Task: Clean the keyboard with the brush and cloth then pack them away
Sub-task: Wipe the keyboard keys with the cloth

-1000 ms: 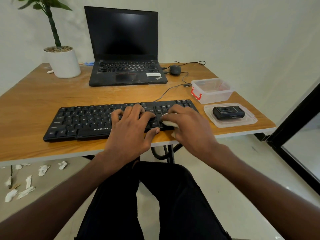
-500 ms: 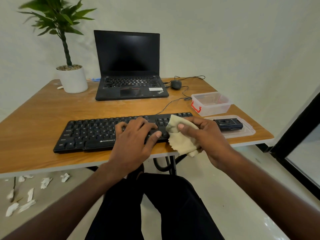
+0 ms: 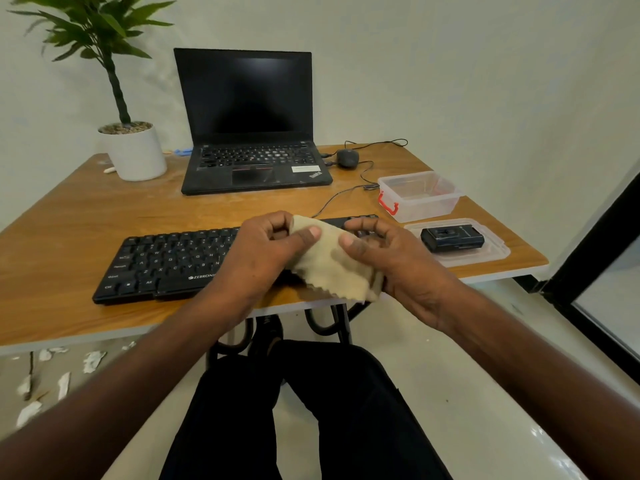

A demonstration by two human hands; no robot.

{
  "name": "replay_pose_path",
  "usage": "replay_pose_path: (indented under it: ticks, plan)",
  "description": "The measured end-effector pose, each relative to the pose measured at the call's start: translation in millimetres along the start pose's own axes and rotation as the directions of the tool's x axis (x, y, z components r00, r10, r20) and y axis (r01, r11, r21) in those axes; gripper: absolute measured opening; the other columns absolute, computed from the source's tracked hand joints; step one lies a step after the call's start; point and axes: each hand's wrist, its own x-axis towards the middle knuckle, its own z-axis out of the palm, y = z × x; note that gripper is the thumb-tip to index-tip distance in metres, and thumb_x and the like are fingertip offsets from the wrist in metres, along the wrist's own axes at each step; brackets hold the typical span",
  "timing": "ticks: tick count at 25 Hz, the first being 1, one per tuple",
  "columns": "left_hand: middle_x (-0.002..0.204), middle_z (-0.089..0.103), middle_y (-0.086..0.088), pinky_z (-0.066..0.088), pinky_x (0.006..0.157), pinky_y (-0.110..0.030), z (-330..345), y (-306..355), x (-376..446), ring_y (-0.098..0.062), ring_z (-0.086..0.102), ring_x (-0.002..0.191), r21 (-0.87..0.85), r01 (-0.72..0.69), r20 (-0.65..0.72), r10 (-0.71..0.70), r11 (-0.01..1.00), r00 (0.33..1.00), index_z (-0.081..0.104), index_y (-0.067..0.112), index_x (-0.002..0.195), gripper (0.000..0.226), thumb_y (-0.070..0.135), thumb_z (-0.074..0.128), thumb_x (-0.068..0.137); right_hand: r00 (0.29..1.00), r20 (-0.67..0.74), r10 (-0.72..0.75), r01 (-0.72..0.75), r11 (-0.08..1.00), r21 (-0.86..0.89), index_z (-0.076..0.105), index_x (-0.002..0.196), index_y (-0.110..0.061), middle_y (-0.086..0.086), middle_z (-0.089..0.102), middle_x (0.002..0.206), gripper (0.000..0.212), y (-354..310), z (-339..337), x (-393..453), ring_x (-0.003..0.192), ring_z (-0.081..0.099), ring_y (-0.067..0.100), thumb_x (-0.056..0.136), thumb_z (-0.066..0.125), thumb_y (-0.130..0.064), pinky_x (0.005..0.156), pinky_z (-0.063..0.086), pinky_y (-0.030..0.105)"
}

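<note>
A beige cloth [image 3: 329, 268] with a zigzag edge hangs between both hands above the right half of the black keyboard [image 3: 166, 265]. My left hand [image 3: 263, 258] pinches the cloth's upper left corner between thumb and fingers. My right hand [image 3: 391, 265] pinches its right side. The keyboard lies near the wooden table's front edge, its right end hidden behind the hands and cloth. A clear plastic box [image 3: 420, 195] with a red clasp stands open at the right. In front of it its lid [image 3: 495, 254] lies flat with a small black case [image 3: 452, 238] on it. No brush is identifiable.
An open black laptop [image 3: 249, 133] stands at the back centre, with a potted plant [image 3: 133, 150] to its left and a black mouse [image 3: 347, 157] with cable to its right. Torn paper scraps [image 3: 62, 382] lie on the floor at the left. My legs are under the table [image 3: 69, 220].
My right hand lifted the cloth off the keyboard. My left hand left the keys and took hold of the cloth's other side. The view tilted upward.
</note>
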Motion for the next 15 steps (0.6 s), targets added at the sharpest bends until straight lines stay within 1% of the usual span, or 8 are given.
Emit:
replay_pose_path:
  ticks: [2, 3, 6, 8, 10, 11, 13, 15]
  plan:
    - [0.098, 0.081, -0.011, 0.063, 0.080, -0.042, -1, -2, 0, -0.028, 0.078, 0.089, -0.051, 0.001, -0.070, -0.005, 0.999, 0.998, 0.075, 0.007, 0.111, 0.025, 0.028, 0.073, 0.098, 0.999, -0.035, 0.010, -0.012, 0.998, -0.054, 0.059, 0.130, -0.017, 0.013, 0.077, 0.114, 0.063, 1, 0, 2, 0.101, 0.075, 0.036, 0.075, 0.089, -0.012, 0.089, 0.059, 0.054]
    - [0.099, 0.081, -0.010, 0.062, 0.083, -0.044, 0, -3, 0, -0.028, 0.078, 0.093, -0.057, 0.001, -0.077, -0.006, 0.998, 0.997, 0.075, 0.009, 0.113, 0.027, 0.031, 0.071, 0.099, 0.997, -0.072, -0.002, -0.002, 0.999, -0.048, 0.060, 0.129, -0.016, 0.012, 0.077, 0.112, 0.056, 2, -1, 2, 0.100, 0.076, 0.034, 0.079, 0.085, -0.006, 0.089, 0.061, 0.054]
    - [0.105, 0.081, -0.006, 0.062, 0.088, -0.042, 2, -2, 0, -0.027, 0.078, 0.100, -0.040, -0.007, -0.040, 0.006, 0.999, 0.999, 0.076, 0.013, 0.117, 0.031, 0.038, 0.064, 0.103, 0.984, -0.175, -0.020, 0.020, 1.000, -0.002, 0.068, 0.123, -0.015, 0.007, 0.079, 0.108, 0.024, 1, -7, 4, 0.100, 0.077, 0.026, 0.099, 0.066, -0.011, 0.090, 0.062, 0.050]
    - [0.106, 0.081, -0.005, 0.064, 0.088, -0.039, 6, -2, -1, -0.025, 0.078, 0.101, -0.053, -0.001, -0.029, -0.001, 0.999, 1.000, 0.075, 0.013, 0.118, 0.031, 0.037, 0.065, 0.103, 0.980, -0.197, -0.015, 0.017, 1.000, 0.005, 0.070, 0.120, -0.017, 0.006, 0.079, 0.108, 0.019, 0, -8, 5, 0.102, 0.076, 0.026, 0.103, 0.061, -0.017, 0.091, 0.062, 0.051]
    - [0.106, 0.081, -0.004, 0.065, 0.086, -0.036, 9, -1, -4, -0.023, 0.078, 0.100, -0.088, 0.015, -0.026, -0.017, 0.996, 1.000, 0.073, 0.012, 0.121, 0.026, 0.029, 0.069, 0.101, 0.984, -0.176, -0.018, 0.028, 0.998, 0.056, 0.068, 0.123, -0.017, 0.006, 0.078, 0.113, 0.025, 1, -6, 5, 0.106, 0.075, 0.028, 0.099, 0.068, -0.021, 0.090, 0.061, 0.053]
    - [0.106, 0.081, -0.005, 0.065, 0.084, -0.035, 11, -1, -4, -0.023, 0.079, 0.100, -0.099, 0.015, -0.019, -0.017, 0.995, 1.000, 0.072, 0.011, 0.122, 0.025, 0.023, 0.070, 0.100, 0.988, -0.153, -0.019, 0.032, 0.996, 0.082, 0.066, 0.127, -0.017, 0.005, 0.076, 0.117, 0.036, 1, -6, 4, 0.107, 0.075, 0.028, 0.092, 0.075, -0.020, 0.089, 0.061, 0.054]
    - [0.107, 0.081, -0.007, 0.065, 0.081, -0.034, 12, -1, -4, -0.024, 0.079, 0.099, -0.116, -0.005, 0.000, 0.005, 0.993, 1.000, 0.069, 0.010, 0.123, 0.023, 0.014, 0.069, 0.100, 0.995, -0.101, 0.020, -0.006, 0.991, 0.134, 0.063, 0.130, -0.014, 0.006, 0.075, 0.121, 0.053, 1, -6, 5, 0.106, 0.075, 0.030, 0.081, 0.082, -0.006, 0.089, 0.061, 0.055]
    - [0.105, 0.081, -0.009, 0.064, 0.070, -0.031, 13, 0, -4, -0.022, 0.079, 0.093, -0.106, -0.030, -0.004, 0.029, 0.994, 1.000, 0.068, 0.010, 0.122, 0.020, 0.013, 0.067, 0.102, 0.995, -0.048, 0.090, -0.078, 0.976, 0.202, 0.065, 0.129, -0.007, 0.013, 0.076, 0.118, 0.053, 0, -9, 6, 0.106, 0.075, 0.033, 0.079, 0.078, 0.005, 0.087, 0.061, 0.053]
